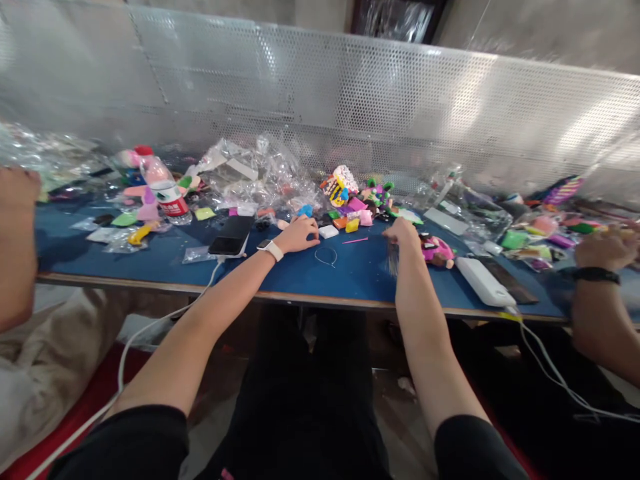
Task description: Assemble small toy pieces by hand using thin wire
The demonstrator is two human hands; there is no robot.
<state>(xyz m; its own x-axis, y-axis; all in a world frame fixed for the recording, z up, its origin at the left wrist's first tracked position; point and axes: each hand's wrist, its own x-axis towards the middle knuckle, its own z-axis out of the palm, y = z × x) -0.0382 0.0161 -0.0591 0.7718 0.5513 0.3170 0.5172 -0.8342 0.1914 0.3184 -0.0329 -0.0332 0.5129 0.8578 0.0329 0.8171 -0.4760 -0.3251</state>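
Note:
My left hand (299,235), with a watch on its wrist, rests on the blue table with fingers bent and somewhat apart; nothing shows in it. Close to its fingertips lie a white block (329,231) and a blue lump (305,210). A thin wire loop (326,257) is just right of it. My right hand (403,233) is closed near the table, fingertips pointing left; a clear, streaky piece (393,259) shows beneath it, and what the fingers hold is unclear. Between the hands are a pink stick (355,240), a yellow packet (353,226) and a decorated clay figure (340,185).
A phone (233,235) on a cable lies left, with a bottle (165,187) behind it. Clear plastic bags (260,173) heap along the perforated metal panel (320,87). To the right are a pink figure (437,251) and white power bank (484,283). Other people's arms (603,267) flank me.

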